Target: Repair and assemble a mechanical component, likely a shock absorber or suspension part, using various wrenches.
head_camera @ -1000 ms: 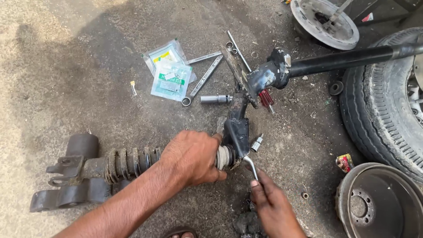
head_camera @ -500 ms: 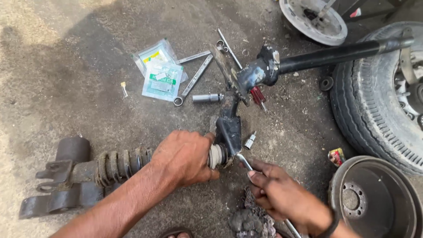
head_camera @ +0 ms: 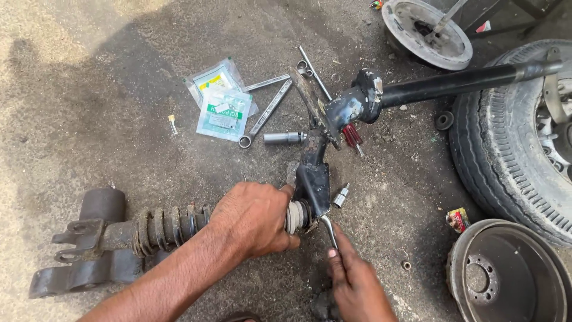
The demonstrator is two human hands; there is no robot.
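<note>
A dirty coil spring strut [head_camera: 161, 223] lies on the concrete, its end meeting a black metal bracket [head_camera: 313, 182]. My left hand [head_camera: 253, 217] is wrapped around the strut's near end, right beside a pale rubber bush [head_camera: 294, 216]. My right hand [head_camera: 354, 280] grips the handle of a silver wrench [head_camera: 328, 228] whose head sits at the bracket's lower end. The bracket runs up to a black axle tube [head_camera: 453, 83] with a red-tipped part [head_camera: 351, 136] at the joint.
Two plastic packets [head_camera: 221, 101], flat spanners [head_camera: 271, 107], a socket [head_camera: 285, 138] and a small socket [head_camera: 340, 196] lie on the ground. A tyre [head_camera: 506, 149] stands at right, a brake drum [head_camera: 506, 277] bottom right, a wheel rim [head_camera: 426, 30] at the top.
My right hand has swung the wrench handle, moving from right of the bracket to below it. My left hand keeps its hold on the strut end.
</note>
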